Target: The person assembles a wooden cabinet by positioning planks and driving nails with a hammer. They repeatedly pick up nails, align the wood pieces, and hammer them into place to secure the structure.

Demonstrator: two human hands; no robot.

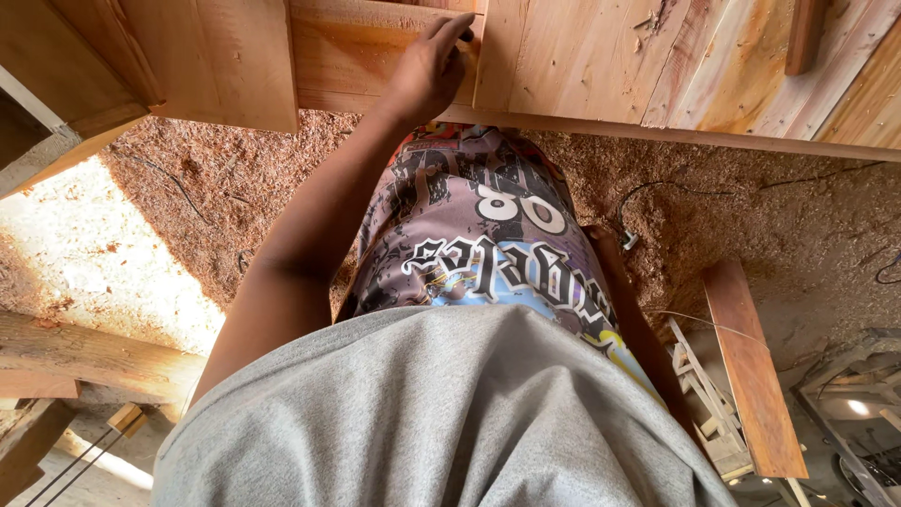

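Right hand hidden behind torso, grip can't tell; left hand [427,70] curls fingertips over edge of wooden board [375,56], board under palm.

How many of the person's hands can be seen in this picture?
1. The left hand rests at the edge of a wooden board at the top centre. The right hand is not in view; it may be hidden beside the body.

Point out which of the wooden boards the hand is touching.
The left hand rests on the middle board, the pale plank between the darker panel on its left and the wide streaked board on its right. The reddish plank on the sawdust floor lies untouched.
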